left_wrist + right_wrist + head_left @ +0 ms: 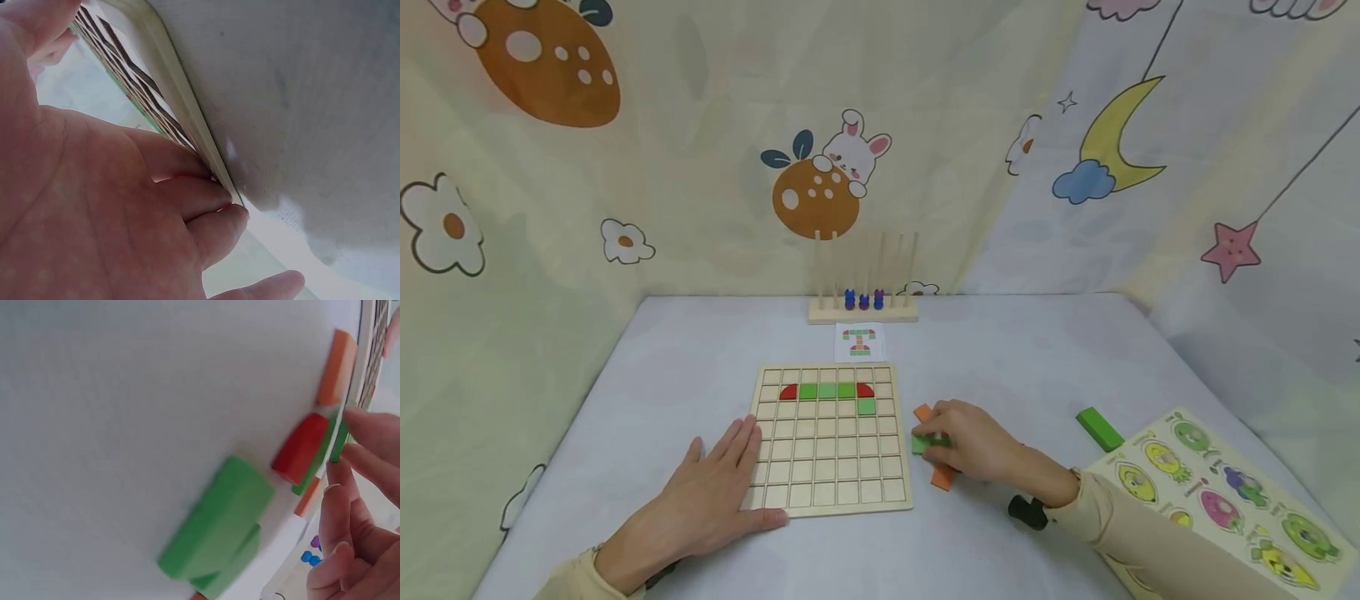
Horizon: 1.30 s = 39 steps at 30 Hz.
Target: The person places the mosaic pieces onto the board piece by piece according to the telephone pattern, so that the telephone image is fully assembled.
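Note:
A wooden grid board lies flat in front of me. Its upper part holds several green squares, a red quarter-round piece at the row's left end and another red piece at its right. My left hand rests against the board's left edge, fingers extended, thumb by the near corner. Just right of the board, my right hand pinches a small green block between thumb and fingertips. Under and around it lie orange blocks, a red block and green pieces.
A printed pattern card lies beyond the board, before a wooden peg stand with blue and purple beads. At the right, a fruit-picture board sits partly under my right forearm. A long green block lies beside it.

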### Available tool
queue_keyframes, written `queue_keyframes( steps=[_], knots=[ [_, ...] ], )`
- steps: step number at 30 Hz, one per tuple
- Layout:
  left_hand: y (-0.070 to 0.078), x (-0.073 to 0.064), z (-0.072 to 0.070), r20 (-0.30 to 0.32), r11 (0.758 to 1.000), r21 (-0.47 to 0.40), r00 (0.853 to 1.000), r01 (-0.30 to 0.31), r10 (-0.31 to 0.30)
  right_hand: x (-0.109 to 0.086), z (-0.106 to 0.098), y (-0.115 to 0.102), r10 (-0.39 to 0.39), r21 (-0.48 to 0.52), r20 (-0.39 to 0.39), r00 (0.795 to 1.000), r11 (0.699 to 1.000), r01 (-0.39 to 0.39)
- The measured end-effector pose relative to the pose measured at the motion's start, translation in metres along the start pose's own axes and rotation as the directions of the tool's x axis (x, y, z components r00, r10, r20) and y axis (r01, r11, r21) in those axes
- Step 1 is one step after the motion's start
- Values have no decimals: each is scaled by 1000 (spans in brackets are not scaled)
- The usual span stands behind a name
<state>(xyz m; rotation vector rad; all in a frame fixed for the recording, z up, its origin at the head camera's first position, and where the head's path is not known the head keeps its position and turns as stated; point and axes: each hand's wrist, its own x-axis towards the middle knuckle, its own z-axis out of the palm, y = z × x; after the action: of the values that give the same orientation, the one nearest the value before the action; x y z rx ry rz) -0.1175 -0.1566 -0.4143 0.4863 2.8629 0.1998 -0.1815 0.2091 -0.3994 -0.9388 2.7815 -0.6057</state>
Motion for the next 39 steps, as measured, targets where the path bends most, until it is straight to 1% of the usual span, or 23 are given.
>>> queue_keyframes(
  steps=[5, 8, 12, 17, 22, 28, 31, 35, 39],
  knots=[
    [0, 0, -1, 5, 1000, -9, 1000, 1, 0, 6, -7, -4, -17, 28, -23, 1000, 999, 17],
    [0, -1, -2, 13, 1000, -17, 1000, 5, -5, 15, -8, -9, -38, 48, -30, 999, 998, 39],
    [-1, -1, -2, 23, 1000, -27, 1000, 12, -11, 36, -6, -21, -69, 54, -26, 997, 996, 70],
    [0, 0, -1, 33, 999, -35, 999, 15, -14, 67, 0, -39, -137, 45, -25, 990, 989, 138],
    [0, -1, 0, 26, 999, -33, 1000, 9, -8, 97, 10, -57, -204, 1, -24, 979, 979, 204],
    [-1, -2, 0, 21, 1000, -25, 1000, 3, -3, 134, 16, -82, -186, 20, 6, 983, 982, 186],
    [-1, -2, -1, 11, 1000, -23, 1000, -1, 1, 149, 17, -91, -185, -11, 22, 983, 983, 185],
    [0, -2, -2, -2, 1000, -16, 1000, -8, 8, 160, 22, -96, -173, -52, 50, 984, 983, 176],
    [0, -3, -3, -3, 1000, -14, 1000, -9, 9, 164, 28, -96, -141, -87, 92, 986, 985, 149]
  ],
)
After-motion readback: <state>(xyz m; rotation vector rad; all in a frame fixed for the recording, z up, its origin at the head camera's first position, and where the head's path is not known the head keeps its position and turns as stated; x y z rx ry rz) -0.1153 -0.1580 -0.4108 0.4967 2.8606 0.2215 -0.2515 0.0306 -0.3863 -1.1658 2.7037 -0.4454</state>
